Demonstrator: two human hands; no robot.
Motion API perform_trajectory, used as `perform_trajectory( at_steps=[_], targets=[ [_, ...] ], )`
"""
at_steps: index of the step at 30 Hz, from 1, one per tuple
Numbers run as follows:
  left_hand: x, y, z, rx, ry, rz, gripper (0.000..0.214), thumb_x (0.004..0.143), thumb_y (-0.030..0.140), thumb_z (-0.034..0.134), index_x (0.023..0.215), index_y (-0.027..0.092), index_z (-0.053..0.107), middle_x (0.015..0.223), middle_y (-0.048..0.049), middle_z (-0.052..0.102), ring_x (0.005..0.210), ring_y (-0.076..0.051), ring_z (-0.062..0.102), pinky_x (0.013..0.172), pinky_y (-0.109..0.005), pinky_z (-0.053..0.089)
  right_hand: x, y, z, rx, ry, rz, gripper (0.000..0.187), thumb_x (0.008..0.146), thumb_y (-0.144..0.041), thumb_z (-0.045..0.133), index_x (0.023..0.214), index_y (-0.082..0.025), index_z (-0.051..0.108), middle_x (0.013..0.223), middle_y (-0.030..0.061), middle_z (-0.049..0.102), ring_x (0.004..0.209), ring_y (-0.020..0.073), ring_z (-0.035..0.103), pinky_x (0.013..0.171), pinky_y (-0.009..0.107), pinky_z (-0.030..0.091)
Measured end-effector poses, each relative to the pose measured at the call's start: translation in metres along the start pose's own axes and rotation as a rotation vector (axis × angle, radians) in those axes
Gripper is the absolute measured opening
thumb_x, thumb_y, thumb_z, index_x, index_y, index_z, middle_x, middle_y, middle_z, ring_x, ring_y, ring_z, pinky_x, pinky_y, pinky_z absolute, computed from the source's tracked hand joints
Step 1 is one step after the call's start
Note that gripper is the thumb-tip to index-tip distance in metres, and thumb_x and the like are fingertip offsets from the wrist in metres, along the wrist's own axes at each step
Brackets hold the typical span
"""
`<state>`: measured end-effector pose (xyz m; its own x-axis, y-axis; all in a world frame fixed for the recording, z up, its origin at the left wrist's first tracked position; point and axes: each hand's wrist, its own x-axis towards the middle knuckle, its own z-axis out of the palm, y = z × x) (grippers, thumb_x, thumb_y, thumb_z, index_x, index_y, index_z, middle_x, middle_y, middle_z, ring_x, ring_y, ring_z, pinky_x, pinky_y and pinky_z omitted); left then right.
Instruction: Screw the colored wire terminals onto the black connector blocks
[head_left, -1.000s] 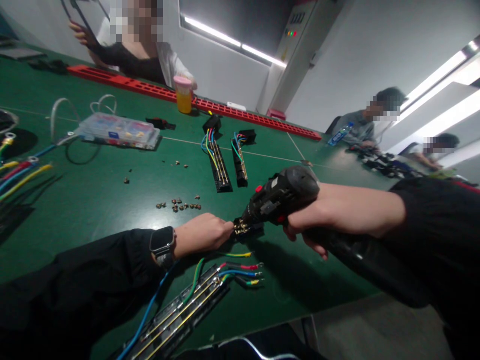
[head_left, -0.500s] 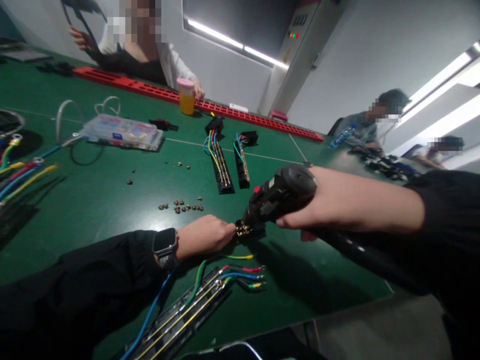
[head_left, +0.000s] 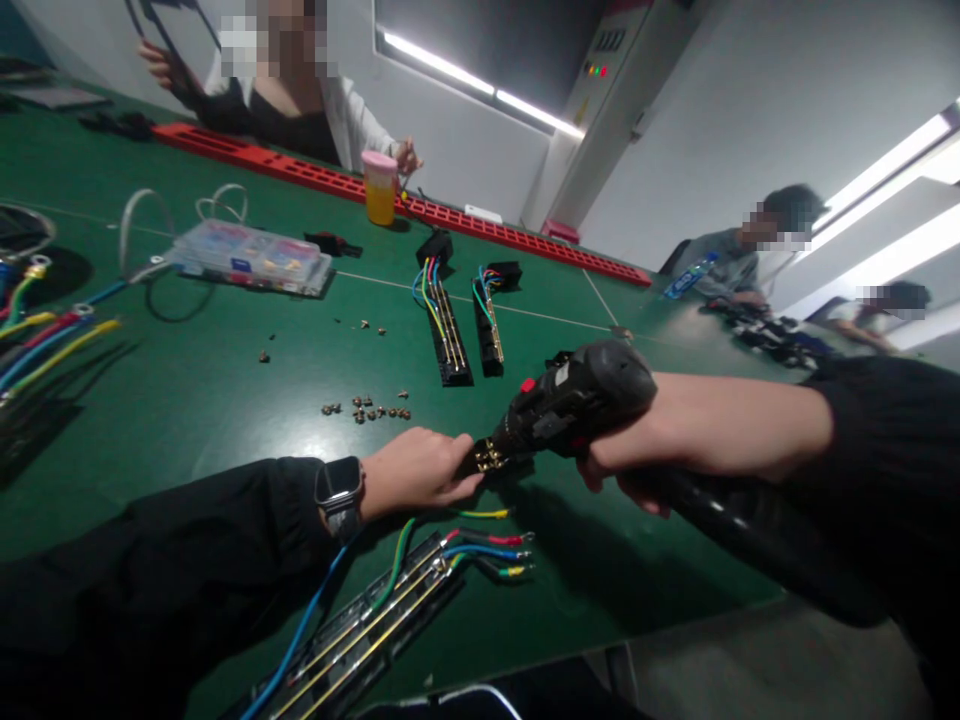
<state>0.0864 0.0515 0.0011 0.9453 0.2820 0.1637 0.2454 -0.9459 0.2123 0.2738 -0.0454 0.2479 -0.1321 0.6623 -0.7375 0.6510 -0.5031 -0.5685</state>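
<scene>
A black cordless drill [head_left: 574, 400] is in my right hand [head_left: 664, 430], whose fingers wrap round its handle. Its nose slants down to the left and ends at a small black block with brass terminals [head_left: 491, 456]; the exact contact of the tip is hard to make out. My left hand [head_left: 420, 468] grips the near end of that block between thumb and fingers, low over the green table. Just in front of me lies a long black strip with brass bars [head_left: 375, 625], with coloured wires [head_left: 487, 550] ending in lugs beside the block.
Several small screws [head_left: 367, 411] lie beyond my left hand. Two wired black strips [head_left: 448, 335] rest farther back, near a clear parts box [head_left: 251, 260] and a pink-lidded cup [head_left: 380, 190]. A red slotted rail [head_left: 510, 228] crosses the table. Co-workers sit opposite and at right.
The drill and my right hand have shifted slightly right. My left thumb now shows lower, beside the block. The opposite co-worker's hand has risen from the rail. The view has moved a little.
</scene>
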Motion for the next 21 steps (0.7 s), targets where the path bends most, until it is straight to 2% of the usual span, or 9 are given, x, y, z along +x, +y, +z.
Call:
perform_trajectory(
  at_steps=[5,10,15,21],
  targets=[
    [0.0013,0.001,-0.0001,-0.088,-0.012,-0.105,0.04,0.103,0.054,0.045,0.104,0.016,0.057,0.075,-0.0067,0.071,0.065,-0.022,0.07,0.054,-0.028,0.04,0.0004,0.0062,0.0016,0.09,0.042,0.041,0.008,0.078,-0.017,0.064,0.073,-0.011,0.065,0.057,-0.003,0.06,0.047,0.0076,0.056,0.046,0.016,0.048],
    [0.0038,0.0007,0.0042,-0.12,-0.012,-0.155,0.042,0.106,0.051,0.046,0.128,0.016,0.052,0.079,-0.0063,0.074,0.068,-0.024,0.071,0.055,-0.028,0.041,-0.0006,0.0079,0.0004,0.066,0.037,0.036,0.01,0.077,-0.022,0.065,0.073,-0.014,0.06,0.058,-0.0029,0.06,0.048,0.0089,0.057,0.047,0.018,0.047],
    [0.0064,0.0037,0.0037,-0.046,-0.079,-0.135,0.032,0.108,0.044,0.042,0.111,0.018,0.06,0.084,-0.0082,0.075,0.072,-0.025,0.073,0.058,-0.029,0.042,-0.0004,0.0065,-0.002,0.035,0.019,0.048,0.01,0.078,-0.023,0.066,0.076,-0.015,0.06,0.06,-0.0028,0.061,0.052,0.0105,0.059,0.05,0.019,0.048],
    [0.0078,0.0024,0.0016,-0.088,-0.069,-0.091,0.031,0.108,0.042,0.042,0.111,0.017,0.059,0.083,-0.0075,0.074,0.072,-0.024,0.072,0.057,-0.029,0.041,0.0003,0.0062,-0.0019,0.055,0.027,0.044,0.013,0.079,-0.021,0.066,0.07,-0.014,0.059,0.06,-0.0028,0.061,0.05,0.0094,0.059,0.049,0.019,0.048]
  ],
)
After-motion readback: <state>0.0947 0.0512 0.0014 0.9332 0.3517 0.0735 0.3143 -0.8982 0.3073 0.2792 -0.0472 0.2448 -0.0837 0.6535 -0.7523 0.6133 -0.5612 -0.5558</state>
